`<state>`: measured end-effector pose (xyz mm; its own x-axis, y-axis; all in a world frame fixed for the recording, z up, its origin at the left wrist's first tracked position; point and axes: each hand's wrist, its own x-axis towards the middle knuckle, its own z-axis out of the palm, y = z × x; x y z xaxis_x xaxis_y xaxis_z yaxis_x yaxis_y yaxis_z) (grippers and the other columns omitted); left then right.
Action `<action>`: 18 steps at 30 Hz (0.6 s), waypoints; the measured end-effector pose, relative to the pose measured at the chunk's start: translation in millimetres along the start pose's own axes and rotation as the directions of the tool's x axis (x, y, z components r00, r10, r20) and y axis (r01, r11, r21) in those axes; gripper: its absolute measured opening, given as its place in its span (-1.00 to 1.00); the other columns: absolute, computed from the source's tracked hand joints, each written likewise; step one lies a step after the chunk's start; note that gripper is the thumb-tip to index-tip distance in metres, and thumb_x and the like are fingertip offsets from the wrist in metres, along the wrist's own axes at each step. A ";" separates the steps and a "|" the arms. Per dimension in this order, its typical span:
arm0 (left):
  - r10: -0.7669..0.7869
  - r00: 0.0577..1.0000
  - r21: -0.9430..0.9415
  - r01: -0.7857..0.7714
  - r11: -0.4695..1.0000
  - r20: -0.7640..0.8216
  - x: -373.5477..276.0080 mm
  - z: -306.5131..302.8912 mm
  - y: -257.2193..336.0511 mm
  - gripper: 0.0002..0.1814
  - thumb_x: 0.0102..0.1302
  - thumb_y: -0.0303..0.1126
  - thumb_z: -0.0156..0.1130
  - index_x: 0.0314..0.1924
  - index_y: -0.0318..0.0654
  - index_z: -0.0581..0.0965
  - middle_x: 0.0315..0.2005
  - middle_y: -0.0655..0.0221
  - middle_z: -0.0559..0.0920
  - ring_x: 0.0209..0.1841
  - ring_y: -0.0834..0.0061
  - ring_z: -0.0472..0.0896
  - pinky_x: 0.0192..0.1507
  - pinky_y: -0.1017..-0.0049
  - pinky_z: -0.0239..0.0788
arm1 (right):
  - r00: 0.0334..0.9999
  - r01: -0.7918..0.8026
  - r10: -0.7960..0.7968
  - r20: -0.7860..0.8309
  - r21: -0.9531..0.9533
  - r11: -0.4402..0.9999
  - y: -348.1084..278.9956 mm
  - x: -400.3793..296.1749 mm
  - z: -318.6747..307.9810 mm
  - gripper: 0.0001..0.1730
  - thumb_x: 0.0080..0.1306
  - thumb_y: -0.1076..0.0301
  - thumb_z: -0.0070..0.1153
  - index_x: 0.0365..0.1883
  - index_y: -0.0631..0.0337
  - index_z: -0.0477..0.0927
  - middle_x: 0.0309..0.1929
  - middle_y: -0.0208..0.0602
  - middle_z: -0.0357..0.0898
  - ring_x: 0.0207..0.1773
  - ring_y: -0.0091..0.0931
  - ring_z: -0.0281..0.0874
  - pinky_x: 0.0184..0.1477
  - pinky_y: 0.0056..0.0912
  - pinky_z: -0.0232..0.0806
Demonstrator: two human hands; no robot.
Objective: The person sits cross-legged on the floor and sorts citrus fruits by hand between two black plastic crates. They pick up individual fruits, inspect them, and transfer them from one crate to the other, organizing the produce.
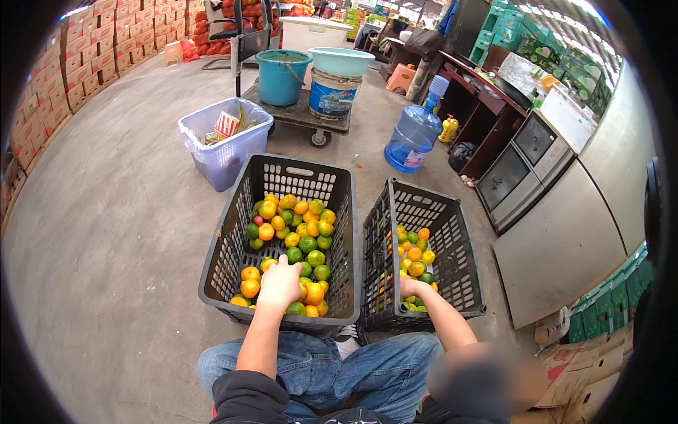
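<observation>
Two black slatted plastic crates stand side by side before my knees. My left hand (280, 283) reaches down into the left crate (280, 317), over green and orange mandarins (308, 244); its fingers touch the fruit, but their grip is hidden beneath the hand. A single small reddish fruit (258, 220) lies among them near the crate's left wall. My right hand (409, 286) is inside the right crate (461, 254), low among more mandarins (415, 254). That crate's left wall hides its fingertips, so what they hold is not visible.
Beyond the crates are a lined waste basket (225, 153), a flat trolley (296, 114) carrying a teal bucket (283, 79) and a paint pail (332, 98), and a blue water bottle (413, 138). A metal cabinet (561, 244) stands at right. Stacked cartons (87, 53) line the far left.
</observation>
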<state>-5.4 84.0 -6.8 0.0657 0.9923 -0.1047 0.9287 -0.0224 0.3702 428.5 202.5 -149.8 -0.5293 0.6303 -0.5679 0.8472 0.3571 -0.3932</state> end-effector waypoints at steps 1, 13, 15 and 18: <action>-0.016 1.000 0.008 0.016 1.000 -0.008 -0.9 -1.9 2.5 -0.51 0.18 -0.45 0.29 0.16 -0.03 0.66 0.08 0.09 0.55 0.10 0.00 0.62 0.12 0.14 0.55 | 0.993 0.064 -0.048 0.109 -0.145 0.987 -5.5 4.2 -3.2 -0.53 0.42 0.24 0.12 0.27 0.18 0.58 0.21 0.01 0.66 0.27 -0.13 0.58 0.32 -0.14 0.38; 0.071 0.997 -0.030 -0.071 0.997 0.014 -0.9 2.2 9.8 -0.52 0.18 -0.34 0.34 0.16 0.00 0.64 0.07 0.09 0.55 0.12 -0.03 0.59 0.13 0.08 0.53 | 0.964 -0.083 0.083 0.255 -0.008 0.996 -26.7 -14.9 -3.3 -0.46 0.22 0.39 0.25 0.23 0.11 0.64 0.17 0.04 0.64 0.20 -0.12 0.56 0.28 -0.14 0.40; 0.078 0.996 -0.037 -0.076 0.996 0.032 -1.5 3.5 11.8 -0.52 0.18 -0.35 0.34 0.15 -0.01 0.64 0.08 0.09 0.55 0.13 -0.03 0.59 0.14 0.09 0.53 | 0.971 -0.098 0.091 0.219 0.021 0.995 -28.3 -21.4 -0.9 -0.44 0.19 0.41 0.27 0.23 0.11 0.64 0.17 0.05 0.64 0.19 -0.12 0.56 0.27 -0.14 0.40; 0.144 0.989 -0.038 -0.145 0.989 -0.040 -2.6 4.9 12.8 -0.66 0.21 -0.33 0.34 0.02 -0.07 0.65 0.02 0.08 0.57 0.08 -0.03 0.61 0.06 0.09 0.58 | 0.981 -0.133 0.129 0.146 0.016 0.991 -29.3 -32.9 0.1 -0.38 0.12 0.45 0.31 0.23 0.17 0.61 0.12 0.05 0.64 0.05 -0.12 0.61 0.14 -0.15 0.49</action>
<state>8.1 80.6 -6.2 0.1840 0.9828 -0.0139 0.8949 -0.1617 0.4160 421.1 171.2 -119.6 -0.4164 0.5636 -0.7134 0.9092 0.2595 -0.3256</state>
